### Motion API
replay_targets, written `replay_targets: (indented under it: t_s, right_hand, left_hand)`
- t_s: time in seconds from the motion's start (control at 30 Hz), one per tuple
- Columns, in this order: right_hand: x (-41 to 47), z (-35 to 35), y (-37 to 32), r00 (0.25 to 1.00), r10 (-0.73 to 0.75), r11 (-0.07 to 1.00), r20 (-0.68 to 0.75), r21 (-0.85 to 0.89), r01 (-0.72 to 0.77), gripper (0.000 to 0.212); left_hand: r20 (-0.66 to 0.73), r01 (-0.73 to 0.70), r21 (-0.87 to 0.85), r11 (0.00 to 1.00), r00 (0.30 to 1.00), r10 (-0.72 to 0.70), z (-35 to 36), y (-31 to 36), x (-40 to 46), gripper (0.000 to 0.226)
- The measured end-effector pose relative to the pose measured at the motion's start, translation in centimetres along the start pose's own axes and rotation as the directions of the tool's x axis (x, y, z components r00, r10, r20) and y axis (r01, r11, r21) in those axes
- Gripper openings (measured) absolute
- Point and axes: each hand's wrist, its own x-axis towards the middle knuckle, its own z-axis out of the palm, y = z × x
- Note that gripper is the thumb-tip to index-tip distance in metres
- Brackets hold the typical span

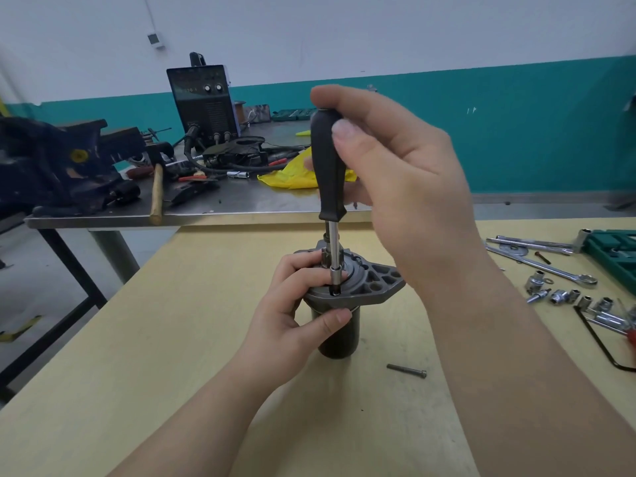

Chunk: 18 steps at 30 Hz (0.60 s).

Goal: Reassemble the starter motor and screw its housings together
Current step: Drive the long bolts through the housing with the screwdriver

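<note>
Loose bolt (406, 370) lies on the desk (172, 339), not yet fitted. Left hand (292, 311) grips the upright starter motor (339, 315); right hand (395, 173) grips the nut driver (329, 166). Risk: off-axis pressure slips the socket or topples the motor.

Back on the steel bench (241, 201), a black welding machine (203, 98) stands upright against the teal-and-white wall (516, 115), its cables (206, 160) trailing forward. To the left sits a dark blue vise (51, 163), and a wooden-handled hammer (156, 191) pokes over the bench's front edge. A yellow plastic bag (292, 177) lies crumpled mid-bench. Over on the right of the wooden table (137, 373): a ratchet spanner (547, 268), loose sockets (564, 296) scattered near it, and a green tool case (612, 253) at the frame's edge
</note>
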Motion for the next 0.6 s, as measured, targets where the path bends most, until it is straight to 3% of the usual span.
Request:
replay_targets:
  t_s: [0.1,0.3,0.37,0.5,0.6]
  right_hand:
    - [-0.2,-0.1,-0.2,0.998,-0.002,1.0,0.063,0.012,0.001,0.028]
    - [-0.6,1.3,0.4,0.973,-0.19,0.937,-0.13,-0.321,0.14,0.028]
    - [-0.5,1.5,0.4,0.985,-0.133,0.958,-0.113,-0.268,0.098,0.027]
    - [-0.3,1.0,0.0,0.999,0.041,0.999,0.007,0.032,-0.041,0.027]
    - [-0.4,0.8,-0.3,0.999,-0.001,1.0,0.034,0.01,0.0,0.025]
  left_hand:
    - [0.001,0.01,0.007,1.0,1.0,-0.01,0.0,0.0,0.0,0.037]
    - [-0.005,0.021,0.0,1.0,1.0,-0.021,0.0,0.0,0.0,0.032]
    - [-0.004,0.023,0.0,1.0,1.0,-0.023,0.0,0.0,0.0,0.033]
    - [-0.001,0.017,0.002,1.0,1.0,-0.017,0.0,0.0,0.0,0.036]
    - [-0.007,0.012,0.001,1.0,1.0,-0.012,0.1,-0.1,0.0,0.036]
